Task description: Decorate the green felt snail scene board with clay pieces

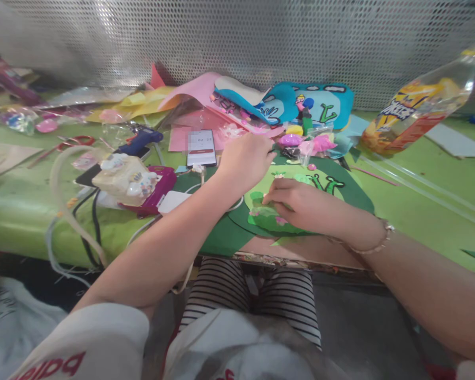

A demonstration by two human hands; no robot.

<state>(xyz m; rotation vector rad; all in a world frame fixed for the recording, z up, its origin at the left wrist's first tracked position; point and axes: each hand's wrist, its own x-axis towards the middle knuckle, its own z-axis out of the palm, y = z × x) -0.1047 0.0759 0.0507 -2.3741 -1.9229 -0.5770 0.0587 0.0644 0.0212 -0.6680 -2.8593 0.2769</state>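
Note:
My left hand [246, 159] hovers with its fingers curled just above the far edge of a light green foam cut-out [263, 191]; whether it holds anything is hidden. My right hand [301, 205], with a bead bracelet on the wrist, presses its fingers together on the green cut-out and on small pink and green foam bits near its lower edge. The cut-out lies on a larger dark green foam sheet [352, 186] at the table's front edge. Green foam letters [325, 183] sit on the sheet just beyond my right hand.
A phone [201, 148], a blue glue gun [141, 138], red scissors [73, 142], a pink case [158, 190] with cables, blue foam pieces [320, 103] and small pink bits crowd the green table. A plastic bottle [417, 108] lies at right. Perforated metal wall behind.

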